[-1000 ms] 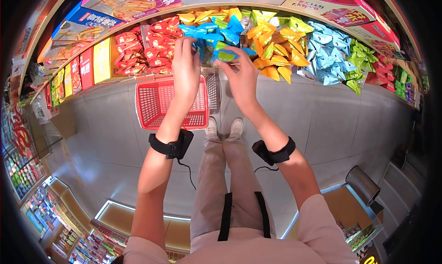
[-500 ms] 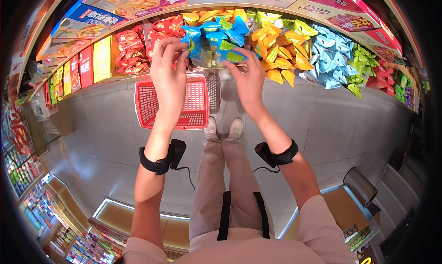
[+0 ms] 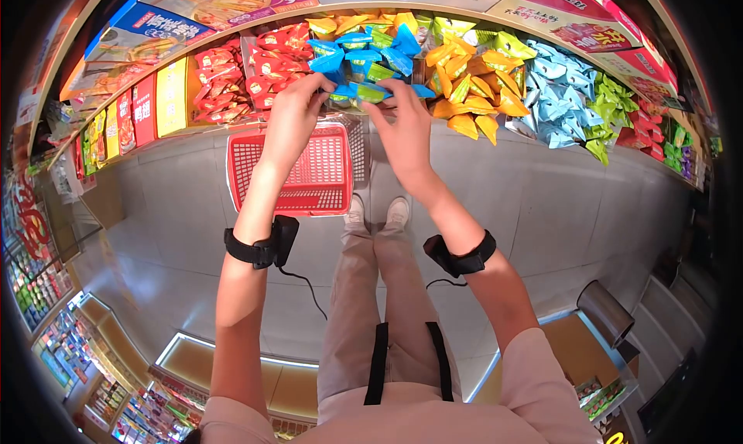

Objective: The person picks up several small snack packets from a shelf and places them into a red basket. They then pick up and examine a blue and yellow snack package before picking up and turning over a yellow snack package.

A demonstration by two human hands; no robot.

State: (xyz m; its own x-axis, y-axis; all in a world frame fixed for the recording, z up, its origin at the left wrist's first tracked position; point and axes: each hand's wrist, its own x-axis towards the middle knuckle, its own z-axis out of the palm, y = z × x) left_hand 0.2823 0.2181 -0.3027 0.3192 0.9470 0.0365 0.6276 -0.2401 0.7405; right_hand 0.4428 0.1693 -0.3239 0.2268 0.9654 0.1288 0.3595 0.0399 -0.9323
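Where the shelf (image 3: 186, 131) carries heaps of wrapped snacks above a red basket (image 3: 309, 173) on the floor, both hands work at the middle pile. The left hand (image 3: 294, 119) has its fingers closed on the edge of the blue packets (image 3: 364, 57). The right hand (image 3: 402, 130) pinches a green packet (image 3: 370, 93) at the pile's front lip. These pillow packs look light, puffy and slick, likely to slide, so a pinch on the crimped seam should hold best.
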